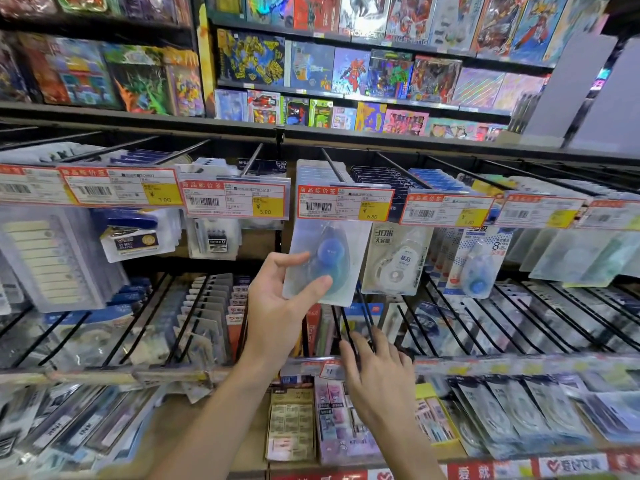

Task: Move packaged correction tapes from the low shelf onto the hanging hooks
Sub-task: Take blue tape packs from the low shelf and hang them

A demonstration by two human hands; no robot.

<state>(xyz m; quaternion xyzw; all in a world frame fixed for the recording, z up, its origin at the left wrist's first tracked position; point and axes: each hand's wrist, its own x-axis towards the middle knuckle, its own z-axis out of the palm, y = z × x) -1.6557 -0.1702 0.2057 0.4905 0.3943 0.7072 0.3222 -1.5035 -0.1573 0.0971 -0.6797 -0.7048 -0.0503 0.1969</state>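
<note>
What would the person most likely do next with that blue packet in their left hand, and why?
Probably let go of it. The left hand pinches the blue correction tape pack, whose top already sits behind the price tag on the hook. The right hand is open, lower down by the second row of hooks.

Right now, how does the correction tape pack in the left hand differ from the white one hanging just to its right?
The held pack shows a blue dispenser; the white pack shows a white one under a printed card. The left hand pinches the held pack, which tilts; the white pack hangs untouched. The held pack sits under the 6.80 price tag, the white pack one hook along. Both are clear blister packs.
</note>
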